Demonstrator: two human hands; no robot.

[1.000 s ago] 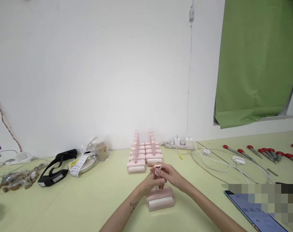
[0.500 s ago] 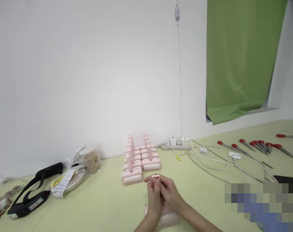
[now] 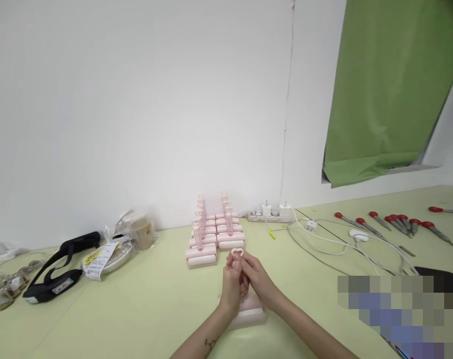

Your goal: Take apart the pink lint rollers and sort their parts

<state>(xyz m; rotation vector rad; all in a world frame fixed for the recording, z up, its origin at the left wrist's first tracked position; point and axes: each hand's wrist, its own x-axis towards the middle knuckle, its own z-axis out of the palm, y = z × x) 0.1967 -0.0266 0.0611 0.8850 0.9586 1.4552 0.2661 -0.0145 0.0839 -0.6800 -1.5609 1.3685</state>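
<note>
A pink lint roller (image 3: 250,301) lies on the table in front of me, its white roll facing me. My left hand (image 3: 231,286) is closed round its upright handle from the left. From the right, my right hand (image 3: 259,280) closes on the same handle, fingers pressed against it. Only the heart-shaped loop (image 3: 236,252) at the handle's top sticks out above my fingers; most of the shaft is hidden. Just beyond my hands, two rows of matching pink lint rollers (image 3: 202,253) stand with their handles upright.
On the left lie a black strap (image 3: 54,284), a labelled food tray (image 3: 116,259) and a bagged cup (image 3: 141,235). A power strip (image 3: 269,218) is against the wall. White cables (image 3: 338,242) and several red-ended tools (image 3: 401,224) spread to the right. The lower right is pixelated.
My view has shifted and tilted slightly. Both hands stay on the handle, and the heart loop now shows more openly above my fingers. The rows of rollers look unchanged.
</note>
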